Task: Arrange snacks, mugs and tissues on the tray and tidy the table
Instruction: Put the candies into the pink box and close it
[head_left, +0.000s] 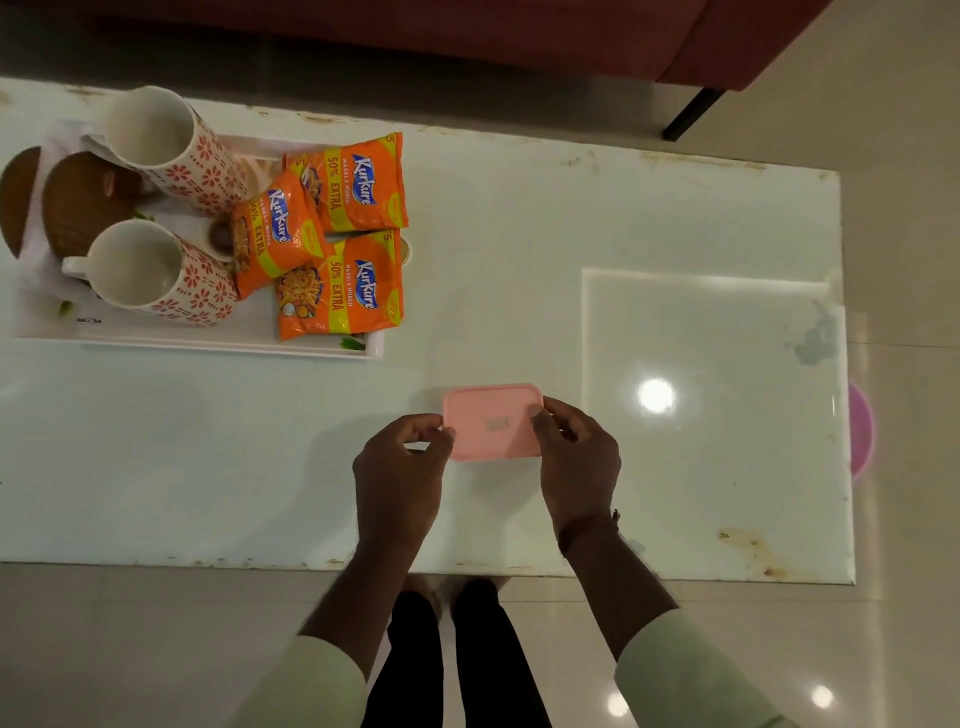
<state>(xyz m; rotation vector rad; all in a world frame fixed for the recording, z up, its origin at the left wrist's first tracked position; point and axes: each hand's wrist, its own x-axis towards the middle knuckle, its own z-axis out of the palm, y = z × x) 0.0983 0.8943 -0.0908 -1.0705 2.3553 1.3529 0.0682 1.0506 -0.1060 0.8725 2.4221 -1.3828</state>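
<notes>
A pink rectangular box (491, 421) with a lid sits near the front middle of the glass table. My left hand (402, 462) grips its left edge and my right hand (576, 457) grips its right edge. At the far left stands a white tray (322, 349). On it are two white mugs with red flower print, one at the back (171, 148) and one at the front (156, 273), and three orange Kurkure snack packets (343, 239). White tissue paper (36, 260) lies under the mugs at the tray's left.
Brown woven coasters (78, 202) lie on the tray's left side. A red sofa (519, 36) stands beyond the table's far edge, with a black leg (693, 111). Something pink and round (860, 431) shows past the table's right edge. My legs stand by the front edge.
</notes>
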